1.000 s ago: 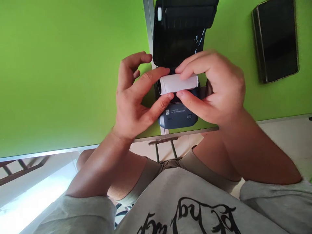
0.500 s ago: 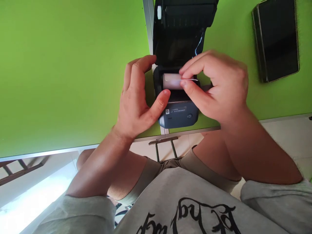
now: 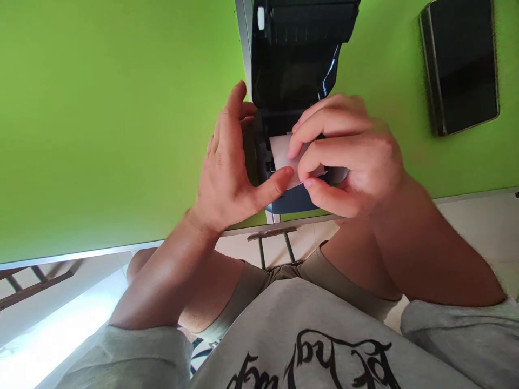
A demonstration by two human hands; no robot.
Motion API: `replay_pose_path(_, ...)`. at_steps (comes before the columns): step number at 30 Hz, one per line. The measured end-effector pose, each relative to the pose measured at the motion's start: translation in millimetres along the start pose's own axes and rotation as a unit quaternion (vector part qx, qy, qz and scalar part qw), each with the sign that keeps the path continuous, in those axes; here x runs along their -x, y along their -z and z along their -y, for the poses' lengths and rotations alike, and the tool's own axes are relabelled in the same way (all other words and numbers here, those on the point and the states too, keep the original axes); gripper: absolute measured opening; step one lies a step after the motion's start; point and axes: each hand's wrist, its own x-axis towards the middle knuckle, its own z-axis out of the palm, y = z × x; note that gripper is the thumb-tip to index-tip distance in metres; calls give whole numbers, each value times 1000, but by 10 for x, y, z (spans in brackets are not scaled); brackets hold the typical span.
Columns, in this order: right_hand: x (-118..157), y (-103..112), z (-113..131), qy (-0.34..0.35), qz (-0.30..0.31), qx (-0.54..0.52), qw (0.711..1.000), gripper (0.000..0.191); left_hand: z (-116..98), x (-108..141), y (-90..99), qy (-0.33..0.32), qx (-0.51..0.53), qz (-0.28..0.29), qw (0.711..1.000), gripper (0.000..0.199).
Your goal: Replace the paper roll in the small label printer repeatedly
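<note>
A small dark printer (image 3: 292, 202) stands at the table's front edge, its black lid (image 3: 294, 70) swung up and back. White paper (image 3: 280, 150) extends from the roll compartment toward the front of the body. My right hand (image 3: 352, 156) pinches the loose end of this paper between thumb and forefinger, the other fingers curled over the sheet. Along the printer's left side is my left hand (image 3: 233, 167), fingers apart, with the thumb reaching to the paper's left front edge. Whether that thumb presses on the paper, I cannot tell. My hands and the paper hide the compartment and front label.
A black phone-like device (image 3: 464, 70) lies at the right of the green table (image 3: 121, 119). A metal strip (image 3: 244, 43) runs along the table's seam behind the printer. My legs are below the front edge, near a stool-like frame (image 3: 275, 246).
My right hand has drawn the paper end toward me, over the printer's front. The left fingers have straightened somewhat, and the left thumb has shifted slightly right and down.
</note>
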Motion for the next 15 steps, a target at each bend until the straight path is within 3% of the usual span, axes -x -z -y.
replay_pose_path(4,-12,-21,-35,21,-30,-19,999,17,31,6,37,11,-25,26,999,98)
replay_pose_path(8,-33,-101,-171,4,-196,21,980,12,69,5,44,1,-14,39,999,110)
replay_pose_path(10,-27,-149,-252,-24,-238,61,969,18,62,0,38,0,-12,41,999,110)
replay_pose_path(12,-10,-185,-315,-45,-246,85,964,36,46,-5,31,-2,-8,43,999,112)
replay_pose_path(15,21,-201,-323,-79,-210,50,973,63,30,-7,22,7,-6,44,999,116)
